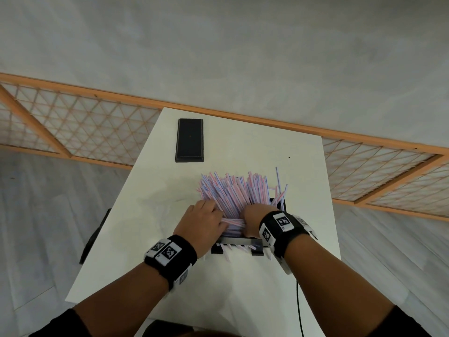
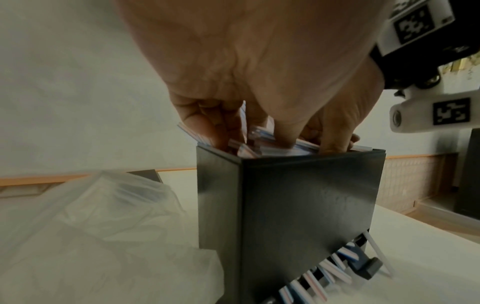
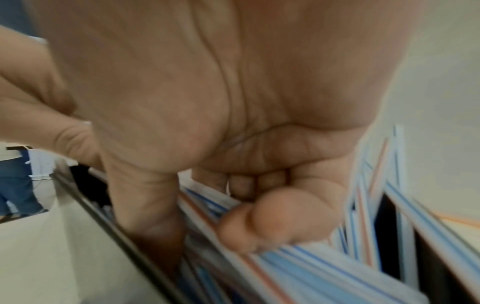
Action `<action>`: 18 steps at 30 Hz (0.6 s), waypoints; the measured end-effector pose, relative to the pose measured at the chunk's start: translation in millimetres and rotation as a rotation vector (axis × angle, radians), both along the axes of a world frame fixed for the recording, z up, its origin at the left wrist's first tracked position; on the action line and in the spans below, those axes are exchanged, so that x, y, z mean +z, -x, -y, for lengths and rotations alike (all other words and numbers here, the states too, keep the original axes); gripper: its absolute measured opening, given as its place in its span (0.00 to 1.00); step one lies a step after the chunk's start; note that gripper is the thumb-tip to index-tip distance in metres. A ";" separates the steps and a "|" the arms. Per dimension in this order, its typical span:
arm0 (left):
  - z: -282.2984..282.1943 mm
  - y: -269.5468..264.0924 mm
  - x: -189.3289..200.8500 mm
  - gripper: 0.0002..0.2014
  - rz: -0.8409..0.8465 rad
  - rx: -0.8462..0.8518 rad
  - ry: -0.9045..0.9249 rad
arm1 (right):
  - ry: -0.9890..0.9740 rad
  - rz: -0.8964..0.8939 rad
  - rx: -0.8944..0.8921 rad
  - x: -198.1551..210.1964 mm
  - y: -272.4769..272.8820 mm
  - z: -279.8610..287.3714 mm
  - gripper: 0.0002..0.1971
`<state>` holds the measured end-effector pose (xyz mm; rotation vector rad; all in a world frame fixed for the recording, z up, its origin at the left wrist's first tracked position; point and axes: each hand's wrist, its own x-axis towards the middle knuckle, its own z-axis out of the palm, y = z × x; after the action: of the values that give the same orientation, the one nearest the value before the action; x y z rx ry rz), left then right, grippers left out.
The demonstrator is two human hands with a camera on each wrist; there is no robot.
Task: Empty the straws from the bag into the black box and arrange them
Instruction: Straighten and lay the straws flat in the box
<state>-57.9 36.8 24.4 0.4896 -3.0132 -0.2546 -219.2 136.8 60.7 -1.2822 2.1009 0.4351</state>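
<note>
— Left to right?
— Crumpled clear bag (image 2: 98, 222) lies left of the matte black box (image 2: 298, 207); left hand (image 1: 202, 221) and right hand (image 1: 256, 218) curl their fingers round the thin striped straws (image 1: 233, 188).
— Their axis?
— Fanning up and away from the box (some poke through its low slot); a flat black lid (image 1: 189, 140) lies beyond on the white table (image 1: 243, 288).

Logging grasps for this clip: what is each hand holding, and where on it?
Both the left hand and right hand grip the straws at their lower ends, at the box mouth.
</note>
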 end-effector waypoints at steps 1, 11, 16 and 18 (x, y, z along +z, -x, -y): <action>1.0 -2.4 0.1 0.21 -0.009 -0.008 -0.005 | 0.014 -0.017 0.002 4.6 -1.8 -0.3 0.08; 7.2 -13.3 -7.1 0.20 -0.077 -0.068 0.079 | 0.222 -0.065 -0.029 29.1 -16.4 -5.6 0.07; 2.6 -13.7 -5.5 0.17 -0.134 -0.072 0.047 | 0.393 0.044 -0.144 37.1 -22.7 -30.1 0.16; -0.9 -14.5 -3.6 0.16 -0.141 -0.081 0.029 | 0.478 0.048 -0.190 43.8 -20.8 -49.0 0.10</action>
<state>-43.5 37.7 20.7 0.3323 -2.8977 -0.2393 -198.4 185.7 104.5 -1.3082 2.3411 -0.1934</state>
